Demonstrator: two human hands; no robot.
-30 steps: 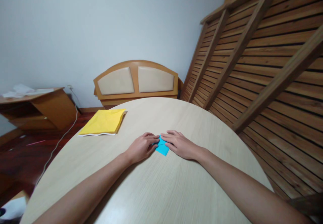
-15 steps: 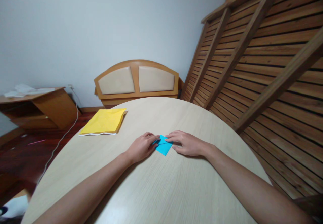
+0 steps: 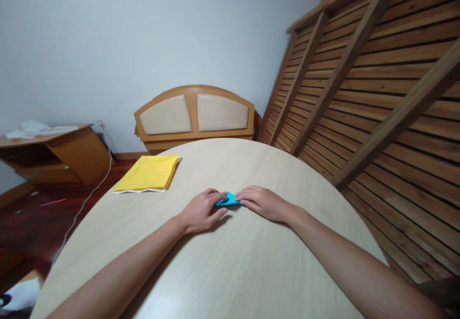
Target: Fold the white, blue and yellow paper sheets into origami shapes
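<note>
Item: small folded blue paper piece (image 3: 227,199), light, thin, crease-prone. You are pressing it flat on the pale round wooden worktop (image 3: 230,261), left hand (image 3: 201,211) and right hand (image 3: 264,203) pinching its side edges; take corners gently.

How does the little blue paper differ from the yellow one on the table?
The blue paper is small and folded, pinched between the left hand and right hand. The yellow paper is much bigger and lies flat, untouched, near the far left edge. Both rest on the round table.

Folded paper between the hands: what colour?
Bright blue folded paper, clearest in the head view.
</note>
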